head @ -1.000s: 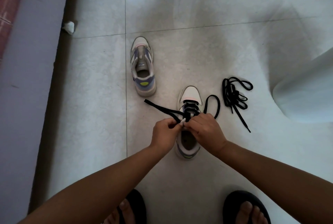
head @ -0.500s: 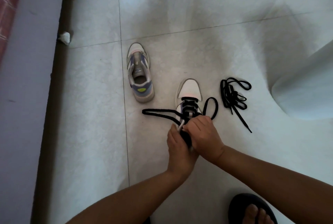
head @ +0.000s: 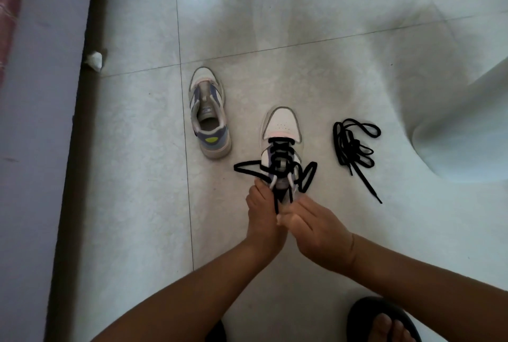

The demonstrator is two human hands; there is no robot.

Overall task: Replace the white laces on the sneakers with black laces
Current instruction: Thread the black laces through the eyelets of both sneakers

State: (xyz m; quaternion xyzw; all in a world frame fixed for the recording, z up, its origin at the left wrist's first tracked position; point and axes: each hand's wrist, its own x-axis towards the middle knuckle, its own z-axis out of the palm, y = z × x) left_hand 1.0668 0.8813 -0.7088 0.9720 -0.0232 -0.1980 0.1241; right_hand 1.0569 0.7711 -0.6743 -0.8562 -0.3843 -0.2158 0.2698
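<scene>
A white sneaker (head: 281, 127) stands on the floor in front of me, toe pointing away, with a black lace (head: 279, 149) threaded through its front eyelets. Loose lace ends loop out left (head: 244, 169) and right (head: 307, 176). My left hand (head: 262, 214) grips the sneaker's heel side. My right hand (head: 316, 225) pinches a black lace end pulled back toward me over the shoe opening. A second sneaker (head: 209, 116) without laces stands further left. A spare black lace (head: 353, 146) lies bundled to the right.
The floor is pale tile (head: 330, 25). A dark ledge and purple surface (head: 41, 121) run along the left. A crumpled white scrap (head: 94, 60) lies by that ledge. A pale curved object (head: 461, 135) fills the right side. My sandalled foot (head: 384, 322) is at the bottom right.
Both hands have drawn back toward me from the shoe's middle eyelets to its heel. The right hand has pulled a lace end through and back.
</scene>
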